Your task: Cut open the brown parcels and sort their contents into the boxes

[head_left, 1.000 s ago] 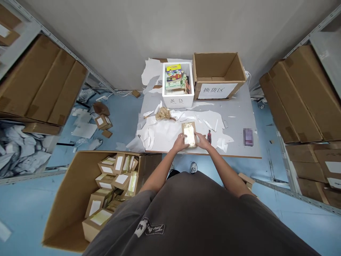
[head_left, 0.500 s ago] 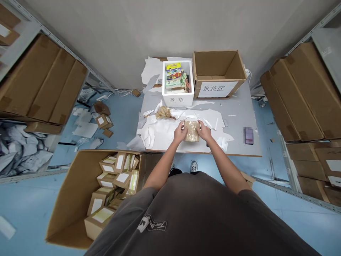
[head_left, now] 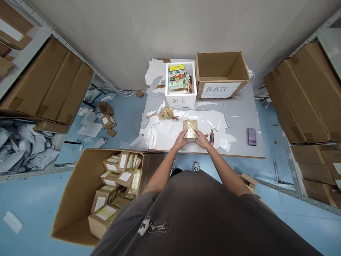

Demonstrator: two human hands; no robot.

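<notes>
Step in hand, as judged: a small taped parcel is being held for handling, located over the near side of the table, just past the person's fingertips. The left hand grips it at its seven o'clock, the right hand at its five o'clock; the span between them is narrow, set by the parcel's width. Taking the parcel as the clock's centre, a red-and-black knife lies at three to four o'clock, just beside the right hand, crumpled brown paper at ten, a white foam box near eleven, and a carton with a written sign at one. A large carton of parcels stands at eight o'clock. In this inspector's judgement, any next move calls for an even grip from both sides, as the glossy tape may be slippery; use of the knife would require one hand to be freed. Not determinable: the parcel's underside and near face, and whether it rests on the table or is raised. The purple object at three o'clock is blurred out. The foam box's lower contents are covered, and shelf boxes are cut off at the frame's edge.
</notes>
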